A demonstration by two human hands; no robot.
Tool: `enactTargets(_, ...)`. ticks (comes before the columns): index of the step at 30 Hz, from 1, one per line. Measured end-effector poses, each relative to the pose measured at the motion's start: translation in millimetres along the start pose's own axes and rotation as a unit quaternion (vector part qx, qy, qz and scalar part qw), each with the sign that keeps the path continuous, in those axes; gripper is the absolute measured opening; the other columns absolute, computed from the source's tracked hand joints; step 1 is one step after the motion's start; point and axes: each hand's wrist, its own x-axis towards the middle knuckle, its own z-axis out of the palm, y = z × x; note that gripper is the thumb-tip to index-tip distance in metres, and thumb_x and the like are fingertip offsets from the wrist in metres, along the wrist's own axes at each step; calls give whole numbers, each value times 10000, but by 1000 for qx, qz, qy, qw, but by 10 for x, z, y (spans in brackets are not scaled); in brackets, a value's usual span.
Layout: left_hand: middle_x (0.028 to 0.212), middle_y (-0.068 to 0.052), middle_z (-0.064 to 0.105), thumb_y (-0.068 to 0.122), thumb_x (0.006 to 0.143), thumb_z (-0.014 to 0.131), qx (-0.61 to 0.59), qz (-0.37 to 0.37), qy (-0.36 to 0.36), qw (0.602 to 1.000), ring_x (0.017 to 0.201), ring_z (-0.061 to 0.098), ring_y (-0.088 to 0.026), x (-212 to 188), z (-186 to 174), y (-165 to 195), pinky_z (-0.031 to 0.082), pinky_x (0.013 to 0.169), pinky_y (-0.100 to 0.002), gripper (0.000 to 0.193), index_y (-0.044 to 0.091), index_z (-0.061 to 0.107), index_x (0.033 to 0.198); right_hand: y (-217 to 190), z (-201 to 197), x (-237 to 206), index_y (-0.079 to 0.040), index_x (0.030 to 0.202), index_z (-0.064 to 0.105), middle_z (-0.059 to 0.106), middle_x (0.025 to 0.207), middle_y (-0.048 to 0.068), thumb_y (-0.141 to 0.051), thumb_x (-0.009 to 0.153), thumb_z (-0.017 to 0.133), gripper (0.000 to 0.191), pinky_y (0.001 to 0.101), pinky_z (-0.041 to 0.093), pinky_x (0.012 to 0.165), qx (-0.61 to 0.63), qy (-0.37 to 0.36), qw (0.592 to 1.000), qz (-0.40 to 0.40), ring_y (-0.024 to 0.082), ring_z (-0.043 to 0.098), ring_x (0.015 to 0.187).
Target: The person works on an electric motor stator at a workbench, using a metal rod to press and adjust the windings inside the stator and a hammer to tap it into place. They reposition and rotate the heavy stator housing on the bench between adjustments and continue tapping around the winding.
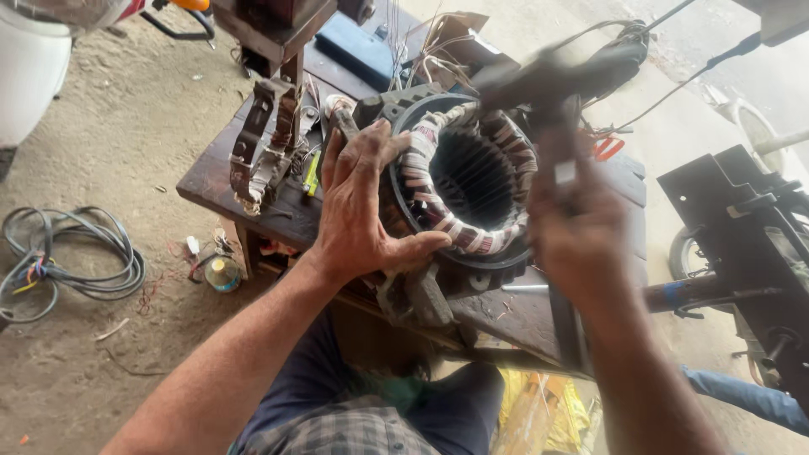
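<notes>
Left hand (358, 215) clamps the motor stator (472, 181) rim, fingers spread, steadying it on the workbench (211, 181). Right hand (573, 223), blurred, fist shut round a hammer (548, 93) above the stator windings.

Left hand (358, 206) grips the rim of a motor stator (472, 181) with taped windings, resting on a dark wooden bench (219, 181). Right hand (573, 227), blurred, holds a hammer (548, 84) over the stator. Coiled cable (67, 257) lies on the sandy ground.
</notes>
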Motion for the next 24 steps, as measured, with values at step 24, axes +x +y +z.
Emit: enactTargets(24,1652,-264,225,820,749,776,-64,5,34,997,1575,261,-426,-47,58,-42,208,1351,-586,1383,100,28,1662,-179,-247,147,-178,1497,518,721,817,50,-178,1039,679,485,253,515,584,-156,-25,981,-111,106,653,635)
